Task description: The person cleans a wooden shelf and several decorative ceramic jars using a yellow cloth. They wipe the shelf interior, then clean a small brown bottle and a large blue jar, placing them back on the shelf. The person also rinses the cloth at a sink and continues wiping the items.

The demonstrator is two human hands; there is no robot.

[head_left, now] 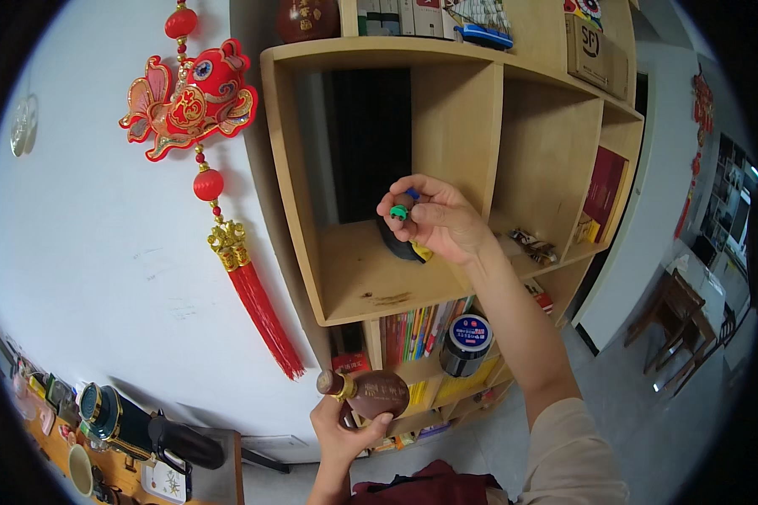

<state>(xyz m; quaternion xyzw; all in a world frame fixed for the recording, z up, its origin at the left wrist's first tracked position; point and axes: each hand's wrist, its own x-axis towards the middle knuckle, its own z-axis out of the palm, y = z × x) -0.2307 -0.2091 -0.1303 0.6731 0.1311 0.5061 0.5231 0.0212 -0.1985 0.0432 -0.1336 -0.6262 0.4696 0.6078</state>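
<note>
My left hand (345, 436), low in the middle, is closed round a brown ceramic bottle (381, 396) with a gold band at its neck. The bottle lies tilted, its neck toward the left. Higher up, my right hand (442, 220) reaches in front of an open shelf compartment, its fingers pinching a small brown figurine (402, 208) with green and blue parts. Partly hidden behind that hand, a dark rounded object with yellow (400, 244) rests on the compartment floor. Dark marks stain the wood near its front edge.
The wooden bookcase (316, 305) holds books (417, 328), a dark jar with a blue lid (466, 345) and a model ship (484, 25). A red fish ornament (198, 101) hangs on the left. A table at lower left carries a green thermos (114, 421) and a cup (80, 470).
</note>
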